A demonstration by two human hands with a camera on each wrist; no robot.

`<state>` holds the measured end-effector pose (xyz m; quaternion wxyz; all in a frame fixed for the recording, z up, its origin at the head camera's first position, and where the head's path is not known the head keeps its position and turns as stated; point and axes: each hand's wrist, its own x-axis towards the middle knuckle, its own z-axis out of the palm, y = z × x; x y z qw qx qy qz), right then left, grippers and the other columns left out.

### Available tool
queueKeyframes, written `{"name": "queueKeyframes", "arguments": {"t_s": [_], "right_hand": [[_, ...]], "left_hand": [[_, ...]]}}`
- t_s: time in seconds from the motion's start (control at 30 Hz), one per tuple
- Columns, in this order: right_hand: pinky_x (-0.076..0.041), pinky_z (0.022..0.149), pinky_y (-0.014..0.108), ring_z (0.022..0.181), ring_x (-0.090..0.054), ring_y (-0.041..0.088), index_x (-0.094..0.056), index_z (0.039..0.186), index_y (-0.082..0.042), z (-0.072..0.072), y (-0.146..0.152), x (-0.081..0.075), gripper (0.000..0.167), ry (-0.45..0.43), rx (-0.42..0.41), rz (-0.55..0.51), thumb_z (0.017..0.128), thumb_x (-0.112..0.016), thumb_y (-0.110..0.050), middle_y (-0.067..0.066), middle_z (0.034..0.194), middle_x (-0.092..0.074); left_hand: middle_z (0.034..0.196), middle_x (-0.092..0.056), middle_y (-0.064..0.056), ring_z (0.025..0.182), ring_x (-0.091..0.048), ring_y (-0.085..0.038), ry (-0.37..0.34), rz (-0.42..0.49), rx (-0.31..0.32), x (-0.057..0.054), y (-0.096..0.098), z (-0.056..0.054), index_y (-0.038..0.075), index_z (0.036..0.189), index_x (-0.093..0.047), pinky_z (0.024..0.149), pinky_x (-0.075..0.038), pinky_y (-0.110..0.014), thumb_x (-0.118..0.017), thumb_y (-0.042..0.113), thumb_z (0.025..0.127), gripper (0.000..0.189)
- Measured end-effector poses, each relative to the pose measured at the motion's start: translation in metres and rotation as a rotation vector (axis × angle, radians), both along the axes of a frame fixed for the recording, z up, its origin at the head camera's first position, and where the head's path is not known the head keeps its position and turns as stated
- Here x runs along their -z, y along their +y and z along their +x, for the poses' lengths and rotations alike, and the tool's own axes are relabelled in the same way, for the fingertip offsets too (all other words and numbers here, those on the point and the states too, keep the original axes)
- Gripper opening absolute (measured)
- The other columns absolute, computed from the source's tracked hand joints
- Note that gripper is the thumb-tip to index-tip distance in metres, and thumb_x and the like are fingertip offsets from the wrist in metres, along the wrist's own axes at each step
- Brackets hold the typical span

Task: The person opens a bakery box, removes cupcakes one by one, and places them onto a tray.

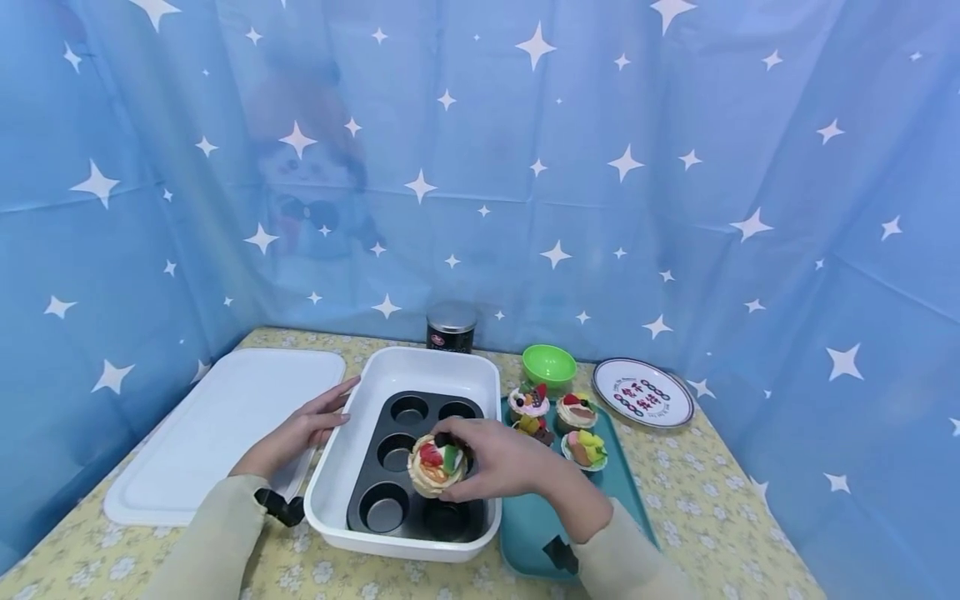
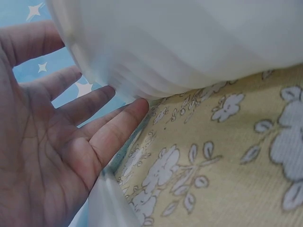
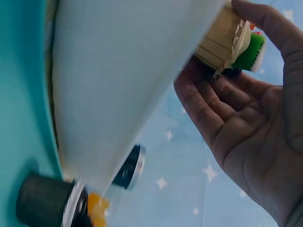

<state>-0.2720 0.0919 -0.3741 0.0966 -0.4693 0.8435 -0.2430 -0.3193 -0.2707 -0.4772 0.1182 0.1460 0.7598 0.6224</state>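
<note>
In the head view my right hand holds a toy cupcake topped with red, green and orange fruit, above a dark muffin pan. Thumb and fingers grip the cupcake from either side, and its tan wrapper shows in the right wrist view. The muffin pan lies inside a deep white tub; its visible cups hold nothing. My left hand rests along the tub's left side, fingers extended, with fingertips right at the white wall in the left wrist view.
Right of the tub, a teal tray bears several more cupcakes. Behind it stand a green bowl and a decorated plate. A dark canister stands behind the tub. A white lid lies to the left.
</note>
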Motion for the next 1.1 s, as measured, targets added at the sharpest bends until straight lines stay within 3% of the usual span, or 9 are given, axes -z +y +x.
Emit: {"name": "queueKeyframes", "arguments": {"t_s": [0.43, 0.73, 1.0, 1.1], "right_hand": [[-0.052, 0.096, 0.041, 0.115, -0.057, 0.009, -0.049, 0.143, -0.028, -0.003, 0.035, -0.006, 0.071, -0.055, 0.098, 0.017, 0.083, -0.079, -0.051, -0.013, 0.125, -0.060], [-0.053, 0.091, 0.042, 0.107, -0.059, 0.008, -0.053, 0.137, -0.032, -0.008, 0.064, -0.013, 0.065, -0.053, 0.109, -0.013, 0.081, -0.083, -0.047, -0.015, 0.119, -0.061], [-0.057, 0.083, 0.035, 0.099, -0.062, 0.012, -0.053, 0.138, -0.028, -0.011, 0.090, -0.020, 0.066, -0.113, 0.190, -0.043, 0.081, -0.084, -0.042, -0.010, 0.114, -0.062], [-0.056, 0.082, 0.036, 0.099, -0.060, 0.012, -0.053, 0.139, -0.026, -0.012, 0.098, -0.019, 0.068, -0.089, 0.221, -0.009, 0.081, -0.084, -0.044, -0.011, 0.113, -0.062]], "left_hand": [[0.166, -0.020, -0.011, 0.143, -0.038, -0.038, 0.005, 0.009, 0.014, 0.001, -0.002, -0.001, 0.032, 0.162, -0.020, 0.105, -0.046, -0.047, -0.054, 0.030, 0.104, 0.068], [0.166, -0.021, -0.012, 0.141, -0.041, -0.037, 0.006, 0.028, 0.029, 0.004, -0.004, -0.004, 0.031, 0.162, -0.019, 0.098, -0.051, -0.037, -0.053, 0.027, 0.105, 0.067], [0.167, -0.017, -0.012, 0.144, -0.036, -0.038, 0.013, 0.021, 0.028, 0.004, -0.004, -0.003, 0.031, 0.162, -0.019, 0.102, -0.049, -0.039, -0.053, 0.028, 0.105, 0.067], [0.167, -0.018, -0.012, 0.144, -0.036, -0.037, 0.012, 0.019, 0.026, 0.003, -0.003, -0.004, 0.031, 0.162, -0.019, 0.102, -0.049, -0.041, -0.053, 0.028, 0.105, 0.067]]}}
